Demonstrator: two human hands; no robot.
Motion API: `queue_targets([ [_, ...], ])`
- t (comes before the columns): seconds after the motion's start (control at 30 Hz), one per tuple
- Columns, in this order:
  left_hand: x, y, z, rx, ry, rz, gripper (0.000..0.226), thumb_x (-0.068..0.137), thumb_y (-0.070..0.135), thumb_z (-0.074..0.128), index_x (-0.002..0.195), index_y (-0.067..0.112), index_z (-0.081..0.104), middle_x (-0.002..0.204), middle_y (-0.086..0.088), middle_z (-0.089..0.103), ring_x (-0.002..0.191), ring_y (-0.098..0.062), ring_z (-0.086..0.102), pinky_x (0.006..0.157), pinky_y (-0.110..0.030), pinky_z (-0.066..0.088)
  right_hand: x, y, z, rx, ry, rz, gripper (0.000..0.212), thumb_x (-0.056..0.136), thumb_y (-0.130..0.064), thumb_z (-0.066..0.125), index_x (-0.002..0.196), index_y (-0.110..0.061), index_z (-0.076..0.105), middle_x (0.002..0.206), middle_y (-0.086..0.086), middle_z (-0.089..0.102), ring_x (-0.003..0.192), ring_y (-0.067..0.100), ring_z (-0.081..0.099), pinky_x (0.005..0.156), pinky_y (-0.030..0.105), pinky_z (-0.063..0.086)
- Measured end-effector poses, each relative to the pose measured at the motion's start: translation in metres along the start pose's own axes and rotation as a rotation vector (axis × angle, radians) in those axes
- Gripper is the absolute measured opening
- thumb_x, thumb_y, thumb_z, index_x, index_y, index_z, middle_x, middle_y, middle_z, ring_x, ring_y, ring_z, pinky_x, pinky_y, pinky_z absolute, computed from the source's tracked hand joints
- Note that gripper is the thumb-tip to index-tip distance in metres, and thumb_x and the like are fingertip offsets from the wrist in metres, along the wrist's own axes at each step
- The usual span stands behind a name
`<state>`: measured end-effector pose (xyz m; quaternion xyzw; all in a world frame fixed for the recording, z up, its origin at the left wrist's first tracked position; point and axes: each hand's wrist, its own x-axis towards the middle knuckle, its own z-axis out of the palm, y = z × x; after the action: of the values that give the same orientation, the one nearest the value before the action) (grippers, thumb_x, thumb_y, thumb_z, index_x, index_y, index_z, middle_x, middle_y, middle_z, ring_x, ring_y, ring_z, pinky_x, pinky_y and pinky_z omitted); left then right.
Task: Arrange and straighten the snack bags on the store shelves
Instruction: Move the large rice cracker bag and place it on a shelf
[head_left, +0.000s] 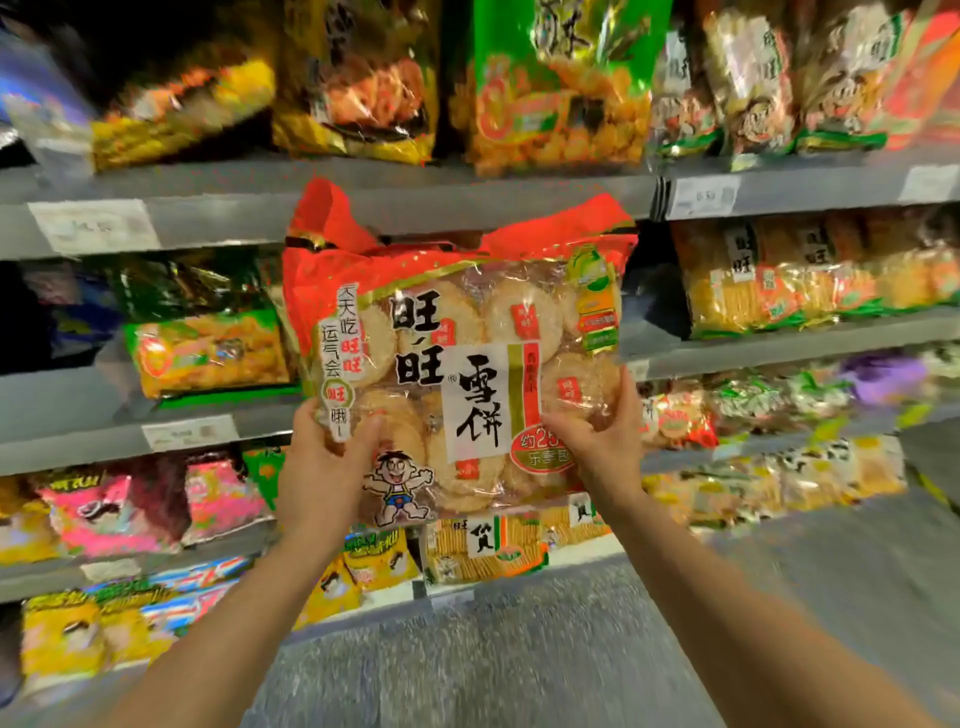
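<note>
The left hand (322, 467) grips the lower left corner of a bag (467, 364). Its thumb lies across the front film and its fingers are curled out of sight behind. The right hand (602, 441) grips the lower right corner in the same way: the thumb presses the front by the red oval label and the fingers wrap round the side edge. Both forearms reach up from the bottom of the view.

The bag is held upright and nearly square to the camera, in front of the shelves (208, 426), between the two hands. Its top is red and crumpled into two peaks that overlap a grey shelf edge (467, 202). Whether it touches that edge cannot be told. Below the red band the film is clear and shows round pale crackers (524, 317) packed in rows. Large black characters run down the front, partly on a white panel, and a cartoon boy (397, 488) stands at the lower left.

A green bag (556, 88) stands on the shelf above, and pink bags (156, 499) lie on a lower shelf to the left. White price tags (93, 226) sit on the shelf edges. Grey floor (519, 649) shows below the arms.
</note>
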<state>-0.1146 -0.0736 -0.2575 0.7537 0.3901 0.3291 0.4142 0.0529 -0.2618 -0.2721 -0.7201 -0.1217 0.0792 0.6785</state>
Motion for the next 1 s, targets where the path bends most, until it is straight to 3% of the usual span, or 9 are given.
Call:
queue_targets([
  [0.1,-0.01,-0.01,0.028,0.025,-0.059,-0.032,0.053,0.084,0.039,0.061,0.129,0.019,0.041,0.085,0.0,0.055,0.075,-0.021,0.053,0.061,-0.03,0.033,0.0,0.031,-0.022,-0.022,0.034,0.032,0.114,0.04,-0.055,0.089,0.136,-0.039,0.032,0.129,0.003,0.053,0.111,0.024,0.06,0.084,0.05,0.054],
  [0.27,-0.031,-0.036,0.075,0.024,-0.153,0.017,0.053,0.084,0.035,0.062,0.13,0.02,0.041,0.082,0.007,0.052,0.074,-0.015,0.053,0.058,-0.026,0.035,-0.002,0.089,-0.053,-0.059,0.12,0.024,0.105,0.044,-0.05,0.088,0.133,-0.044,0.033,0.126,-0.005,0.055,0.111,0.015,0.059,0.091,0.043,0.052],
  [0.33,-0.043,-0.056,0.094,0.01,-0.185,0.034,0.057,0.081,0.034,0.066,0.13,0.019,0.041,0.088,0.004,0.054,0.075,-0.015,0.05,0.061,-0.027,0.036,-0.007,0.119,-0.063,-0.031,0.133,0.0,0.094,0.046,-0.039,0.088,0.126,-0.047,0.038,0.121,-0.008,0.057,0.11,0.013,0.06,0.093,0.039,0.051],
  [0.43,-0.07,-0.095,0.118,-0.033,-0.232,0.032,0.056,0.077,0.034,0.072,0.124,0.023,0.043,0.093,0.009,0.057,0.08,-0.009,0.054,0.067,-0.028,0.039,-0.019,0.169,-0.078,-0.027,0.097,0.034,0.084,0.052,-0.023,0.089,0.116,-0.054,0.043,0.114,0.003,0.064,0.103,0.022,0.064,0.088,0.044,0.053],
  [0.53,-0.099,-0.142,0.145,-0.067,-0.293,-0.031,0.049,0.078,0.024,0.072,0.113,0.031,0.039,0.095,0.02,0.057,0.082,0.006,0.053,0.065,-0.018,0.04,-0.027,0.221,-0.089,-0.012,0.066,0.115,0.078,0.062,-0.004,0.082,0.124,-0.031,0.043,0.11,0.005,0.065,0.096,0.013,0.067,0.084,0.038,0.057],
  [0.6,-0.108,-0.172,0.165,-0.07,-0.332,-0.092,0.047,0.079,0.024,0.071,0.113,0.026,0.039,0.096,0.016,0.057,0.084,0.0,0.055,0.066,-0.018,0.039,-0.028,0.256,-0.091,-0.042,0.07,0.159,0.068,0.066,0.005,0.078,0.12,-0.017,0.042,0.106,0.003,0.064,0.091,0.007,0.067,0.078,0.024,0.057],
  [0.77,-0.09,-0.216,0.208,-0.011,-0.344,-0.09,0.037,0.083,0.021,0.066,0.109,0.02,0.04,0.089,0.022,0.053,0.075,0.017,0.051,0.058,-0.005,0.037,0.0,0.323,-0.083,-0.096,0.057,0.238,0.064,0.064,-0.003,0.081,0.113,-0.021,0.044,0.104,0.001,0.065,0.094,0.015,0.066,0.082,0.034,0.055],
  [0.87,-0.061,-0.231,0.233,0.007,-0.343,-0.056,0.04,0.084,0.025,0.065,0.114,0.017,0.04,0.095,0.009,0.061,0.082,-0.002,0.058,0.062,-0.015,0.041,0.033,0.341,-0.072,-0.146,0.073,0.171,0.064,0.062,-0.007,0.083,0.113,-0.017,0.045,0.102,0.0,0.065,0.091,0.008,0.065,0.082,0.032,0.054],
  [1.0,-0.032,-0.239,0.256,0.038,-0.281,0.003,0.054,0.084,0.03,0.064,0.125,0.01,0.036,0.101,-0.004,0.064,0.085,-0.023,0.061,0.069,-0.039,0.05,0.077,0.341,-0.061,-0.182,0.068,0.042,0.064,0.063,0.0,0.082,0.112,-0.018,0.045,0.097,-0.005,0.06,0.076,-0.016,0.058,0.069,0.007,0.046],
])
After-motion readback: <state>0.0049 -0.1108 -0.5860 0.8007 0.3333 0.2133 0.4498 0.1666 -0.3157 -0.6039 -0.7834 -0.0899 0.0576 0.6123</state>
